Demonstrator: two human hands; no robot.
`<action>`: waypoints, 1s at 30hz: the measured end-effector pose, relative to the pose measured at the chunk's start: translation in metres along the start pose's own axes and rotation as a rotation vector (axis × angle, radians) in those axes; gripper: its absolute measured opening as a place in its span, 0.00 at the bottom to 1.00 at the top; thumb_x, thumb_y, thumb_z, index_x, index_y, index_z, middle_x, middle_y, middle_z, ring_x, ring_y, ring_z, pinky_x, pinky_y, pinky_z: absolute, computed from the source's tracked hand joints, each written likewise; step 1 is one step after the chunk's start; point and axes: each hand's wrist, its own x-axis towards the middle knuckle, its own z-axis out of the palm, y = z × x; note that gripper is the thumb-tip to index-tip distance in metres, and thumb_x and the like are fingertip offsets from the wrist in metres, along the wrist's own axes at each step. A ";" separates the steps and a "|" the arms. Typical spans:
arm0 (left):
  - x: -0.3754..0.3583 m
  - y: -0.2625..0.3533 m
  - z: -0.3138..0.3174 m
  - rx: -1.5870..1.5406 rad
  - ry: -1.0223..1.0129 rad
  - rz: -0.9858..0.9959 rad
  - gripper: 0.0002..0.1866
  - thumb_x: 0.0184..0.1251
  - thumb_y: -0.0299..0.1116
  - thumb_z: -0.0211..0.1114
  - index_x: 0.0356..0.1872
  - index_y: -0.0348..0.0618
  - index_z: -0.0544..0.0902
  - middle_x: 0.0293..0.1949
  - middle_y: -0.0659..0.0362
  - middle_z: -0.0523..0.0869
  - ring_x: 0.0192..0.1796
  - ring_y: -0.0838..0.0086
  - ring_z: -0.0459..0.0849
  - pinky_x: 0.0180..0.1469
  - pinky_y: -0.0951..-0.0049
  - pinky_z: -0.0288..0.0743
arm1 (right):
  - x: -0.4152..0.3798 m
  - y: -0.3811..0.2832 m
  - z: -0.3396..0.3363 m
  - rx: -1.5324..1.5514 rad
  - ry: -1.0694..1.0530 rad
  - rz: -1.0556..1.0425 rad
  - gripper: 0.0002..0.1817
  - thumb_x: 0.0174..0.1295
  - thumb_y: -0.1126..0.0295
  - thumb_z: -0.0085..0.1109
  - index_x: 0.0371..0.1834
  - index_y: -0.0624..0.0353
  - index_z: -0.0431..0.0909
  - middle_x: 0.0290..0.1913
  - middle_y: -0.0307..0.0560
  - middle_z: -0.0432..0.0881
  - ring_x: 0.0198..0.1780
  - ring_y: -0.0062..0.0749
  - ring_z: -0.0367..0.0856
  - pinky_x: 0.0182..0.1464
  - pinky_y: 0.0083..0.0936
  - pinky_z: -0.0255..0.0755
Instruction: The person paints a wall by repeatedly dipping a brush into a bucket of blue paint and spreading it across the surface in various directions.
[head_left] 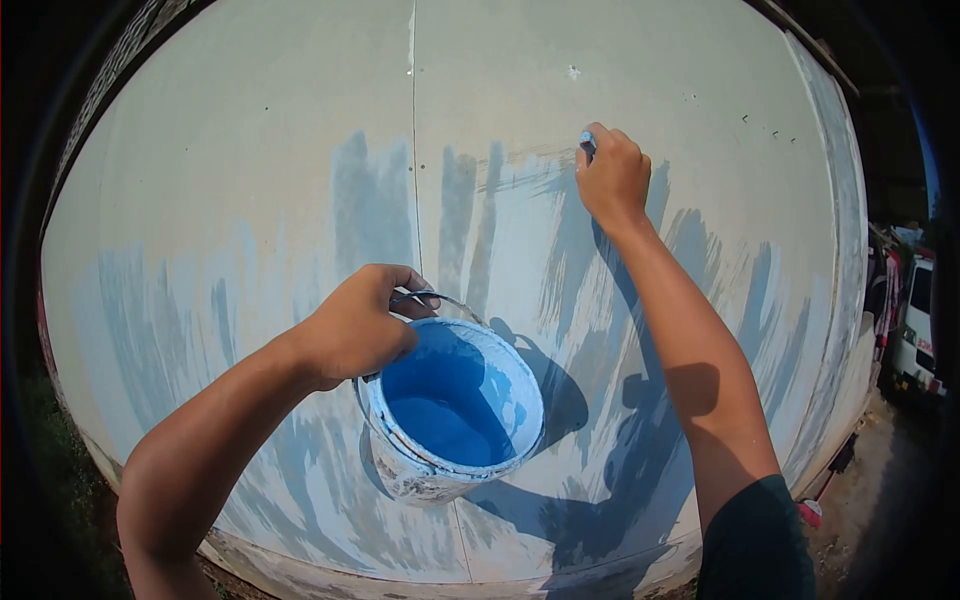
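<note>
A paint-smeared bucket [455, 400] with blue paint [430, 428] inside hangs in front of a pale wall [240, 120]. My left hand [370, 325] is closed round its wire handle at the upper left of the rim. At the upper right, my right hand [613, 178] is closed on a blue-stained handle [588, 140] against the wall; the rest of that tool is hidden behind my fingers. Uneven blue strokes cover the lower and middle wall, some darker than others, while its upper part is beige.
A vertical seam runs down the wall. At the far right stand a white vehicle [918, 320] and hanging cloths [886, 290], with a red object [810, 513] on the ground below. Green plants [60, 450] grow at the lower left.
</note>
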 end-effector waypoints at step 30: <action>0.017 -0.038 -0.011 -0.024 -0.014 -0.041 0.28 0.54 0.16 0.62 0.61 0.20 0.78 0.60 0.32 0.85 0.68 0.48 0.84 0.66 0.59 0.83 | 0.058 -0.012 0.064 0.184 -0.337 -0.669 0.04 0.63 0.76 0.69 0.38 0.56 0.87 0.34 0.49 0.87 0.39 0.45 0.88 0.43 0.38 0.85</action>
